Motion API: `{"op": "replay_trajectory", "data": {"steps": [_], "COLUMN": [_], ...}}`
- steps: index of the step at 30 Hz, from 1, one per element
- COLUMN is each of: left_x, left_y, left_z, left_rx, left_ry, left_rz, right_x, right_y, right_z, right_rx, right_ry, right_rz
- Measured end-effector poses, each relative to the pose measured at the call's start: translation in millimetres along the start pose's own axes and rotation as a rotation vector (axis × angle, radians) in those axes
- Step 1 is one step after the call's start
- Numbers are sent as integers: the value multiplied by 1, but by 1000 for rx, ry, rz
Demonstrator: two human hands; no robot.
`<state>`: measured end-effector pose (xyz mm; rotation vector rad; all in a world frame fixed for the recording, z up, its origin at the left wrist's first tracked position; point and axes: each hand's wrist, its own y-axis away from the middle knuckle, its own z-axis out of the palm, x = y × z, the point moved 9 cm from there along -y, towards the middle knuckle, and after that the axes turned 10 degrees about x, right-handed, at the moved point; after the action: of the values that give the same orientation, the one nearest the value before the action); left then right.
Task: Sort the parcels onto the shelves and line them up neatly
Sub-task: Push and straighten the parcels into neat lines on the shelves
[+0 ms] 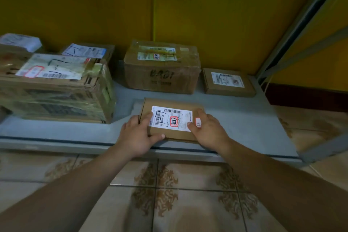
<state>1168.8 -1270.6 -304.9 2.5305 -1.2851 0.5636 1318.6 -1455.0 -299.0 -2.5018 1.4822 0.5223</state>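
A flat brown parcel with a white shipping label lies near the front edge of the low grey shelf. My left hand grips its near left corner, fingers on top and thumb along the front edge. My right hand holds the near right corner, fingers lying over the label's edge. Behind it stand a taller taped carton and a small flat box against the yellow wall.
A large tape-wrapped carton fills the shelf's left side, with more labelled parcels behind it. A grey metal upright rises at the right. Patterned floor tiles lie below the shelf's front lip.
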Motion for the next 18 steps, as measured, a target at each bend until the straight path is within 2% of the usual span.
{"op": "replay_trajectory", "data": {"steps": [5,9,18], "left_x": [0,-1,2], "left_y": [3,0,28], "left_z": [-7,-44,-142], "left_rx": [-37,51,180], "left_ry": [2,-4,-80], "left_rz": [29,78,176], "right_x": [-5,-26,-151], "right_y": [2,-9,-24], "right_z": [-7,-28,-52], "right_rx": [9,70,107], "right_ry": [48,44,-114], "right_rz": [-17,-41,-197]}}
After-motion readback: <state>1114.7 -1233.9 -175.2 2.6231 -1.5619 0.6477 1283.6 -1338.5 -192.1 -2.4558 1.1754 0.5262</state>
